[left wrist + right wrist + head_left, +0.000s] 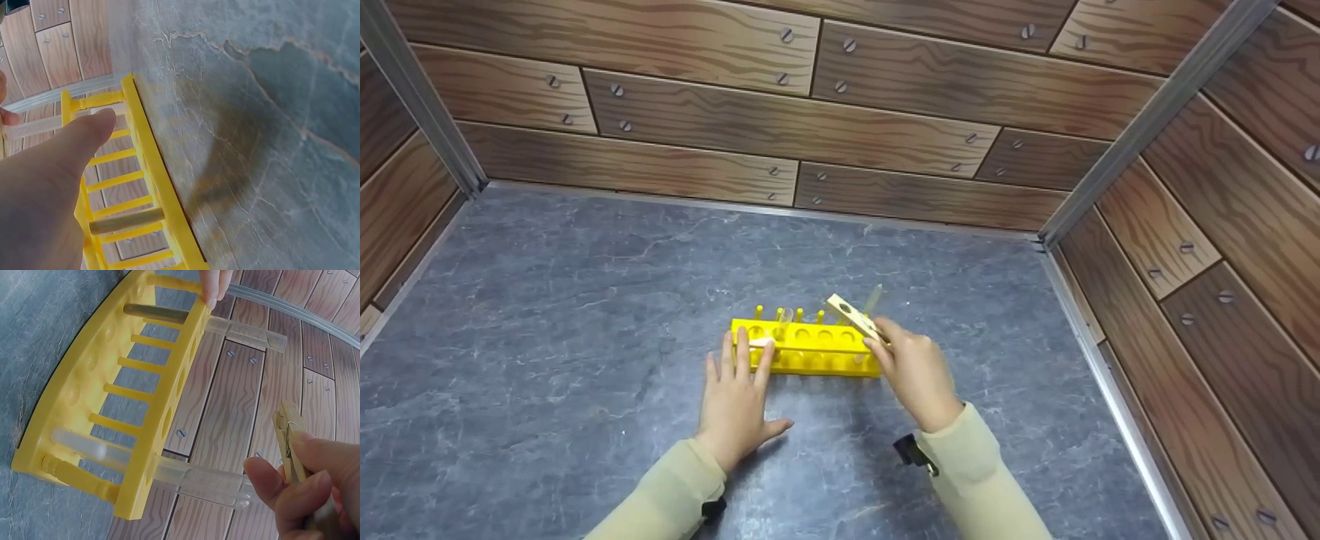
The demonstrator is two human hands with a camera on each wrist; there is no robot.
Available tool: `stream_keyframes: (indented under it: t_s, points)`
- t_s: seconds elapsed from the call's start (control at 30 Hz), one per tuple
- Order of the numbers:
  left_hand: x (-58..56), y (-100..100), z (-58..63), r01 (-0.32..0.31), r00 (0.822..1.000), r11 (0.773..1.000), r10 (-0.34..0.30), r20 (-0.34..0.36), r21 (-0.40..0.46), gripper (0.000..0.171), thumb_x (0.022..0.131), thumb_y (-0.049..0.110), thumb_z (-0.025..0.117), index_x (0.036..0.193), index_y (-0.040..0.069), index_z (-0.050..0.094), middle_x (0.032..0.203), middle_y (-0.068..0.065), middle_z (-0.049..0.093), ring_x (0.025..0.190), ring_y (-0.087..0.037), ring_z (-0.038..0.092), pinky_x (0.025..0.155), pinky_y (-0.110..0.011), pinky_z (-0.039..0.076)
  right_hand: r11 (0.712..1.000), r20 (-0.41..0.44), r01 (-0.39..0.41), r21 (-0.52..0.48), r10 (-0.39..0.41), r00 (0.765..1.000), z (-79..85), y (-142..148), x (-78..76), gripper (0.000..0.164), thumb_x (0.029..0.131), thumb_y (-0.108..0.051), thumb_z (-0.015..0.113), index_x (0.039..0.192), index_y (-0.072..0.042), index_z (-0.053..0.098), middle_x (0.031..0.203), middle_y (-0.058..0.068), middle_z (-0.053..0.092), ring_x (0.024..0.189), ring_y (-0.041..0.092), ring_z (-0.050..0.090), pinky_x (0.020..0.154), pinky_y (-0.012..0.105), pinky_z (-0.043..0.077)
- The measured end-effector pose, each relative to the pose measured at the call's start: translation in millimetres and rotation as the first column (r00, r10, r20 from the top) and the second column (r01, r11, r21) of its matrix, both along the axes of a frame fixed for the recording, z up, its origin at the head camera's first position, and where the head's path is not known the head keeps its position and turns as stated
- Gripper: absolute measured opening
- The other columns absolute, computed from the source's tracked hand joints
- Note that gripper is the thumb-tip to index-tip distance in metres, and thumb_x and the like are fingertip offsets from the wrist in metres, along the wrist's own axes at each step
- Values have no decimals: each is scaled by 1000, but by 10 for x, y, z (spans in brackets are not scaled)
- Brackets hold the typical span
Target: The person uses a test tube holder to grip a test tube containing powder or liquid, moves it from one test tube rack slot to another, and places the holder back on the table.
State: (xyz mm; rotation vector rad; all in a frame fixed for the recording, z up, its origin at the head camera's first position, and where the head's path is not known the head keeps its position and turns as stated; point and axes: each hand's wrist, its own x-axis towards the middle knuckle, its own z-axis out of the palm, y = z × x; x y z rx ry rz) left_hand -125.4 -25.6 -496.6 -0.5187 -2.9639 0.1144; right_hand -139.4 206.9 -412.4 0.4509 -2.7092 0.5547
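A yellow test tube rack (pixel 817 366) stands upright on the grey surface. My left hand (pixel 739 412) rests its straight, spread fingers on the rack's left end. My right hand (pixel 919 375), at the other end, grips a wooden test tube clamp (pixel 851 315). A glass test tube (pixel 197 478) stands in the rack's right end, with something white at its bottom. In the right wrist view, the clamp's tip appears apart from this tube. Near my left fingers stands a second test tube (pixel 247 332) with brownish contents low down (pixel 157 313).
Wood-patterned panels (pixel 660 105) with metal edging wall the grey marbled surface (pixel 585 285) at the back and both sides. Short yellow pegs (pixel 759 310) rise along the rack's back edge. A black strap (pixel 911 450) sits at my right wrist.
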Motion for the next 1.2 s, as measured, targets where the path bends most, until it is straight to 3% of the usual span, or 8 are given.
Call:
stream_keyframes:
  t_s: [0.27, 0.53, 1.2]
  points:
    - [-1, 7, -23, 3, 1000, 999, -3, -10, 33, 111, 67, 83, 48, 148, 10, 25, 148, -32, 16, 134, -47, 17, 102, -59, 27, 999, 24, 31, -11, -31, 999, 8, 36, 26, 31, 90, -23, 62, 114, -3, 63, 78, 7, 67, 48, 5, 47, 43, 20, 41]
    - [-1, 9, -13, 6, 1000, 999, -6, -19, 32, 110, 69, 84, 44, 148, 10, 25, 147, -32, 16, 134, -47, 18, 102, -59, 28, 998, 28, 47, -31, -46, 999, 27, 82, 45, 29, 89, -21, 64, 113, -4, 64, 77, 7, 67, 47, 6, 43, 42, 20, 39]
    - [-3, 5, -40, -8, 1000, 999, 8, -3, 40, 109, 69, 82, 48, 149, 11, 24, 148, -32, 13, 135, -48, 14, 102, -59, 26, 997, 36, 70, -32, -69, 997, 24, 218, 101, 25, 90, -21, 62, 108, -5, 64, 79, 8, 67, 47, 7, 44, 43, 23, 40]
